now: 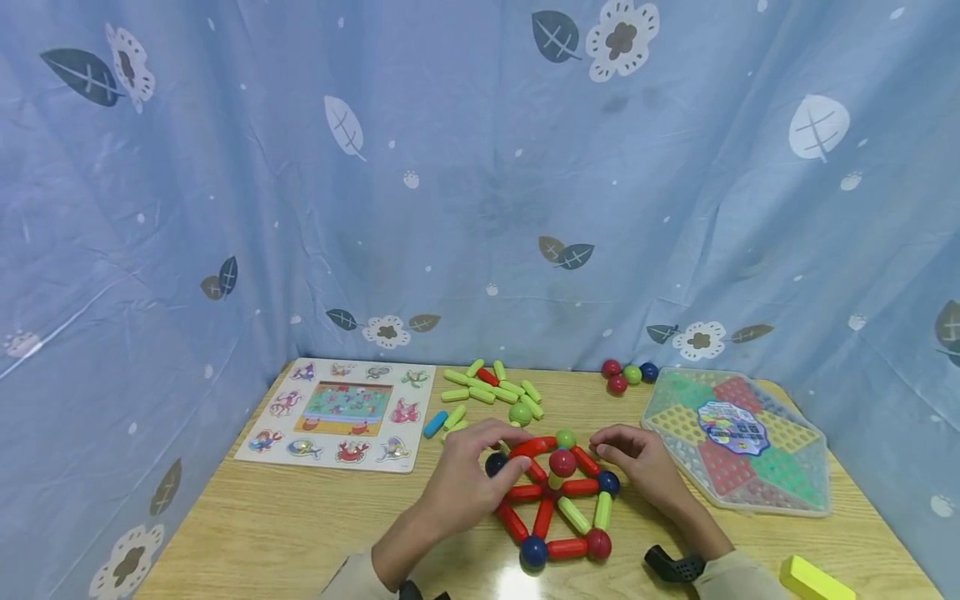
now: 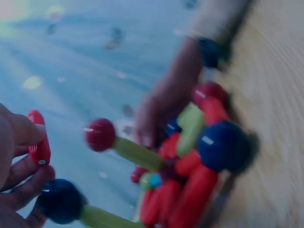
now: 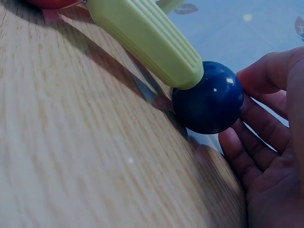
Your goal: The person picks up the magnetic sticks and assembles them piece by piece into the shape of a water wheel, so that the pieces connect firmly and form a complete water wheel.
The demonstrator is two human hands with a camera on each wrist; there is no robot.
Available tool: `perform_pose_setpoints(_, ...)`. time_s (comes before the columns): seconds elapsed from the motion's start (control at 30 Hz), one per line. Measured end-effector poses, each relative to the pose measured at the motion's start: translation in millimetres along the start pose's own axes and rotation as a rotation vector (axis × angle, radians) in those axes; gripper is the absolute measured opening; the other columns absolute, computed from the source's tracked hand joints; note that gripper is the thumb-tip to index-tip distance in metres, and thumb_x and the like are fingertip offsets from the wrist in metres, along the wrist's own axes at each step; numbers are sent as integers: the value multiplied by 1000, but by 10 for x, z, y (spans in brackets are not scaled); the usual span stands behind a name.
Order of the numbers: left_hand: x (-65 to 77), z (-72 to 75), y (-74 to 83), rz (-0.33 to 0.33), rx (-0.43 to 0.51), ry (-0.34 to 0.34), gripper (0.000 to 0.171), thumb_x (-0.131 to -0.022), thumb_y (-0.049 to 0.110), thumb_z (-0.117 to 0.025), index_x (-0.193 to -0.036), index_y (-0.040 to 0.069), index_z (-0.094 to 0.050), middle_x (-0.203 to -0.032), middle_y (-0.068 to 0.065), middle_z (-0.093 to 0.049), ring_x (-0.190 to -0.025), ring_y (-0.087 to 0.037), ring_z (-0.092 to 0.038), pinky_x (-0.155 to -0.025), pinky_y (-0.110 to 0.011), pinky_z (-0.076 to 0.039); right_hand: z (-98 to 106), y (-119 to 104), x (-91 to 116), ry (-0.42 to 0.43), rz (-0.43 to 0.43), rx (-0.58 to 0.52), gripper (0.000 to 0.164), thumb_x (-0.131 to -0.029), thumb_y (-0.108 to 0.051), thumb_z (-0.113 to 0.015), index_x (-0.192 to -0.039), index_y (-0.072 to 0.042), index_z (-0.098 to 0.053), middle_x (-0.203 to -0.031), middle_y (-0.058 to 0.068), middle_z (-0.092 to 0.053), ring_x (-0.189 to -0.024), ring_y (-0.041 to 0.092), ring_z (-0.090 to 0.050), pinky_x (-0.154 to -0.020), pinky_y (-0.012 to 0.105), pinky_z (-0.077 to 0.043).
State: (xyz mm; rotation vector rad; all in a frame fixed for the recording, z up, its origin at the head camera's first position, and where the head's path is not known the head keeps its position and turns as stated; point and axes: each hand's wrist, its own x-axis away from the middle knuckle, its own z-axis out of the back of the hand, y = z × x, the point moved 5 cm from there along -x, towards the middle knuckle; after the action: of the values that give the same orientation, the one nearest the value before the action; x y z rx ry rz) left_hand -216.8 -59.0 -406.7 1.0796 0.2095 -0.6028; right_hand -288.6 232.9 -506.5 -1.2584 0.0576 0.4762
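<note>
My left hand pinches a red magnetic rod between thumb and fingers, held above the magnetic stick-and-ball structure. Just below those fingers, a dark blue ball tops a yellow-green rod. The structure lies on the table as a ring of red rods, yellow-green rods and balls, with spokes meeting at its middle. From that middle an upright rod carries a red ball. My right hand is at the structure's right side, fingers loosely bent, close to a dark blue ball.
Loose yellow-green rods, a blue rod and a green ball lie behind. Several balls sit by the curtain. A picture puzzle board is left, a hexagonal game box right, a yellow block front right.
</note>
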Motion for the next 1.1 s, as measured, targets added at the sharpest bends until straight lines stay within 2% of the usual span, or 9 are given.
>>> perform_pose_setpoints(0.2, 36, -189, 43, -180, -452, -13, 22, -93, 15, -86, -115, 19, -82, -109, 7, -77, -110, -14, -62, -101, -40, -53, -2, -3, -9, -11, -3, 1, 14, -107, -2, -67, -115, 4, -77, -111, 23, -78, -99, 4, -73, -88, 20, -61)
perform_pose_setpoints(0.37, 34, -193, 34, -244, -590, -2, 22, -92, 20, -89, -113, 21, -83, -108, 6, -76, -118, -21, -58, -104, -47, -49, 0, 8, -20, -8, 5, 11, 13, -107, -2, -67, -114, 3, -77, -110, 23, -78, -98, 5, -73, -88, 20, -61)
perform_pose_setpoints(0.57, 29, -274, 25, -256, -677, -35, 24, -93, 23, -89, -116, 21, -83, -112, 4, -76, -123, -22, -57, -105, -49, -48, -1, 26, -4, -8, 12, 8, 14, -107, -1, -66, -115, 4, -76, -111, 24, -78, -99, 4, -73, -89, 19, -61)
perform_pose_setpoints(0.67, 32, -271, -14, -247, -587, -1, 26, -94, 24, -88, -119, 20, -82, -117, 4, -75, -125, -22, -57, -107, -50, -49, -10, 14, 2, -5, 21, 8, 14, -107, -1, -66, -115, 5, -76, -111, 23, -78, -99, 4, -73, -88, 18, -60)
perform_pose_setpoints(0.77, 28, -185, -131, -196, -364, 102, 23, -100, 21, -81, -121, 15, -81, -122, 1, -74, -124, -22, -60, -105, -47, -54, -28, -12, 5, -16, 33, 13, 14, -106, -1, -67, -115, 4, -77, -110, 23, -78, -97, 5, -73, -86, 20, -60)
perform_pose_setpoints(0.9, 33, -12, -459, 20, -54, 262, 22, -107, 11, -65, -125, 10, -77, -124, -4, -77, -118, -21, -70, -100, -39, -60, -56, -40, 16, -66, 40, 20, 16, -104, -2, -71, -118, 0, -77, -113, 20, -78, -100, 6, -74, -86, 21, -61)
perform_pose_setpoints(0.97, 50, 9, -653, 155, 32, 245, 25, -110, 7, -59, -129, 8, -75, -128, -8, -77, -118, -23, -73, -101, -38, -61, -64, -46, 28, -97, 50, 33, 19, -102, -2, -73, -121, -3, -77, -116, 17, -78, -104, 7, -74, -90, 22, -60)
perform_pose_setpoints(1.03, 79, -34, -815, 275, 69, 140, 30, -111, 7, -57, -136, 8, -73, -133, -9, -76, -124, -25, -72, -105, -40, -60, -65, -47, 39, -123, 67, 52, 23, -99, -2, -76, -122, -5, -77, -120, 15, -78, -109, 9, -74, -95, 22, -59)
perform_pose_setpoints(1.1, 104, -105, -916, 328, 92, 6, 34, -112, 8, -55, -142, 7, -70, -139, -10, -74, -130, -27, -70, -110, -46, -58, -59, -41, 47, -136, 87, 73, 27, -97, -1, -78, -123, -7, -77, -122, 13, -77, -113, 10, -73, -100, 22, -58)
